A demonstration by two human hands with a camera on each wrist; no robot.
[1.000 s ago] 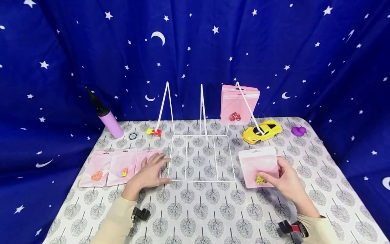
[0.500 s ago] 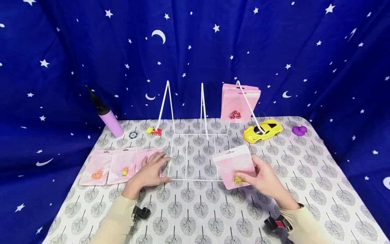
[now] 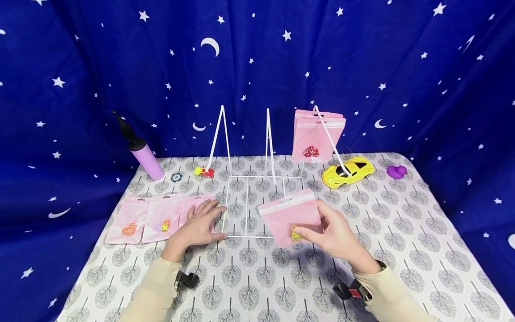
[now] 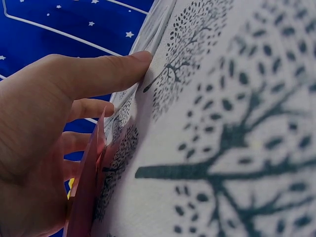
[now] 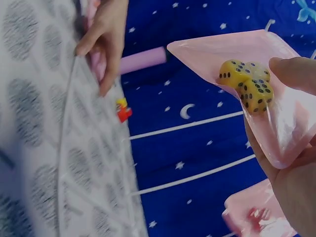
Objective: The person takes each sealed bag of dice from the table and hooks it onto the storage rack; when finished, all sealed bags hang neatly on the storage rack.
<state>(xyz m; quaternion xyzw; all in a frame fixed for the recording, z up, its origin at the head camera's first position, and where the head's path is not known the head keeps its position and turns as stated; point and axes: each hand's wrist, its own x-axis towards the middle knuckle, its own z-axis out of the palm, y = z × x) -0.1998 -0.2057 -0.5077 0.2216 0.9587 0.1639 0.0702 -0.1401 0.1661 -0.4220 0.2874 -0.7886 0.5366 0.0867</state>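
A pink bag (image 3: pixel 283 214) of yellow dice (image 5: pixel 256 95) is held in the air, covering the near right part of a white wire rack's (image 3: pixel 246 205) base in the head view. Its pale slotted top edge points away from the person and leans left; the long axis runs from the bottom, nearer the person, up and leftward. The right hand (image 3: pixel 339 230) pinches it by the right side, thumb over the front beside the dice.

The left hand (image 3: pixel 197 227) grips nothing: it lies relaxed over the rightmost of three pink bags (image 3: pixel 162 208) laid in a row on the tree-patterned tablecloth (image 3: pixel 249 286). Other pink bags (image 3: pixel 304 134), the front one showing red dice, hang from the rack's right arm, near a yellow toy car (image 3: pixel 331 179). Beyond is a starry blue curtain (image 3: pixel 257 58).
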